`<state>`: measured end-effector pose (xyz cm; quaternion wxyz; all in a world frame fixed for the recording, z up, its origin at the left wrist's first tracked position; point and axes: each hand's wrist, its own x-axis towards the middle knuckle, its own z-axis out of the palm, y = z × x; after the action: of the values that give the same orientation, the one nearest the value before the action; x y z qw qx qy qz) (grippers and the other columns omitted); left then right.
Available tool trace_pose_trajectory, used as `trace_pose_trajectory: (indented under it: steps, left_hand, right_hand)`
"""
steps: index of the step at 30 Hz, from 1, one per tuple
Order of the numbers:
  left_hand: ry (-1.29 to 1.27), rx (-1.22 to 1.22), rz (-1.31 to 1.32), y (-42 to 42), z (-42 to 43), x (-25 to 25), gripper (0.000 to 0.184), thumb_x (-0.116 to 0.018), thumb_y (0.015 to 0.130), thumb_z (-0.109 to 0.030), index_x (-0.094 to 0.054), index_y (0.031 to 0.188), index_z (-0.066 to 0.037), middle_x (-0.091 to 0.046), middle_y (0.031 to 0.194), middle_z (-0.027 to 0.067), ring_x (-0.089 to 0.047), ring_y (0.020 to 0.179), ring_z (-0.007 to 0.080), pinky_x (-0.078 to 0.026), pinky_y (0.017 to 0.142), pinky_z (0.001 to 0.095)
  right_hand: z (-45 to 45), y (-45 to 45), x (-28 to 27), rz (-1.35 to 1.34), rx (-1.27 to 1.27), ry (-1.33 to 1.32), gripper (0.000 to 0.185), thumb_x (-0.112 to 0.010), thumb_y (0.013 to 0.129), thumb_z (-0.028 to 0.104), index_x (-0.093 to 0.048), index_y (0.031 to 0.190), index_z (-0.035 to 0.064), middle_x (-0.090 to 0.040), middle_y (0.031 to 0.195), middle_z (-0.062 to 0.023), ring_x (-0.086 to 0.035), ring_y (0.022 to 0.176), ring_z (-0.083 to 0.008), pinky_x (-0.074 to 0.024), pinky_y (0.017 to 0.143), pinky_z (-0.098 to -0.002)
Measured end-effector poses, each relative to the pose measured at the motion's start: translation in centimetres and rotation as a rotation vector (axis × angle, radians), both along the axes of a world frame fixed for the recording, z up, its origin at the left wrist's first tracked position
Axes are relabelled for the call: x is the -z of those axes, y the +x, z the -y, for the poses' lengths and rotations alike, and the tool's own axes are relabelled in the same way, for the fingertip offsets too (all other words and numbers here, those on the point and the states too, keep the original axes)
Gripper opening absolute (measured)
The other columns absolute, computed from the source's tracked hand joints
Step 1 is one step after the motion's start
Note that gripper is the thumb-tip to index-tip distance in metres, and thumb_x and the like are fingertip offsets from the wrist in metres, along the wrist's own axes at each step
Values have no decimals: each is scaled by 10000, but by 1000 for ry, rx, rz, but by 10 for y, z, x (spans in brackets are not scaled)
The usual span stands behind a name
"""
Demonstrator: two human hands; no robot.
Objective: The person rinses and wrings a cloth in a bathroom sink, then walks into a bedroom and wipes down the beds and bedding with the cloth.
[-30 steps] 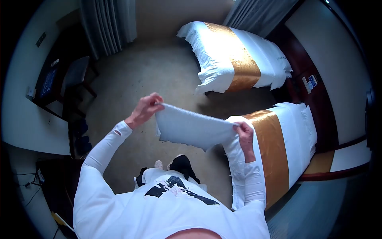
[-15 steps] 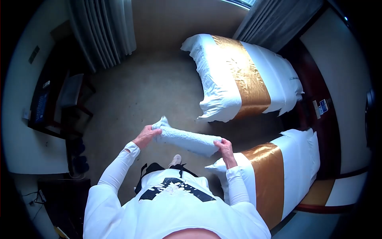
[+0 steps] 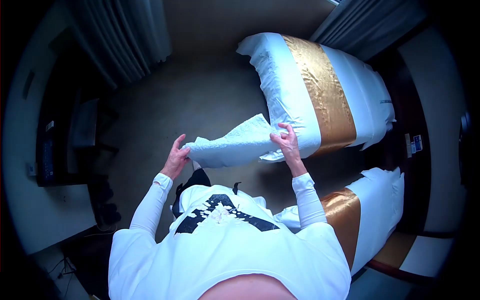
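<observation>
A white towel (image 3: 227,146) is stretched in the air between my two hands, its far edge rising to a point. My left hand (image 3: 176,159) pinches its left end, with the index finger raised. At the right end my right hand (image 3: 287,145) grips the towel between thumb and fingers, partly spread. Behind my right hand lies the near corner of the far bed (image 3: 280,90), which has white bedding and a gold runner (image 3: 325,95).
A second bed (image 3: 377,210) with a gold runner (image 3: 342,215) stands to my right. At the left are a dark desk (image 3: 62,165) and a chair (image 3: 87,122). Grey curtains (image 3: 117,40) hang at the back left. Carpet (image 3: 185,95) covers the floor between.
Both hands have moved, the right one up and farther forward. The towel, earlier a narrow folded strip, has opened out wider at its far edge. The view has shifted slightly.
</observation>
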<state>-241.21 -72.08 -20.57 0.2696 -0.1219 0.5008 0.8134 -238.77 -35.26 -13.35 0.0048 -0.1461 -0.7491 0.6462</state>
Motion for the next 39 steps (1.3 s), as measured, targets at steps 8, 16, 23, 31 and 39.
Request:
trace_pose_trajectory:
  steps: [8,16,23,31,39]
  left_hand:
    - [-669,657,-530,-191,-30,-47,438,-721,784,-272,-602,1158,-77,-440,1241,158,-430,1165,306,-424,958,404]
    - [-857,664,-791,-360,-86,-6,351,-609,817,-337,-648,964,-20,-563,1077,179,-573,957,301,-491,783,387]
    - [-1024,738,-583,-427,-169,-32,342,-472,830,-283,-612,968,-4,-646,889,198,-624,835,325,-484,775,411]
    - [-815,808,-460,-472,-247,-72,556,-642,747,-526,-479,959,-39,-542,818,137,-580,711,229,-464,602,323]
    - [-552,849,-838,-507,-282,-24,286,-584,721,-177,-471,926,-15,-550,764,190,-573,642,339,-456,573,410]
  right_hand:
    - [-10,-97,-8,113,-220,804,384,-766,655,198,-652,989,48,-565,902,-135,-560,820,-272,-465,751,-348]
    - [-38,-187,41,331,-92,458,293,-641,836,287,-625,822,-6,-576,784,-18,-500,717,-91,-404,646,-248]
    - [-29,-294,117,149,67,-411,246,-557,907,311,-552,989,79,-589,874,-4,-559,721,-78,-508,593,-245]
    - [-9,-383,38,95,50,-955,774,-241,902,648,-456,1293,16,-420,1356,-142,-493,1161,-281,-432,919,-463]
    - [-51,-392,83,414,484,-975,815,-475,789,700,-440,1280,51,-428,1316,-129,-412,1219,-291,-378,968,-487]
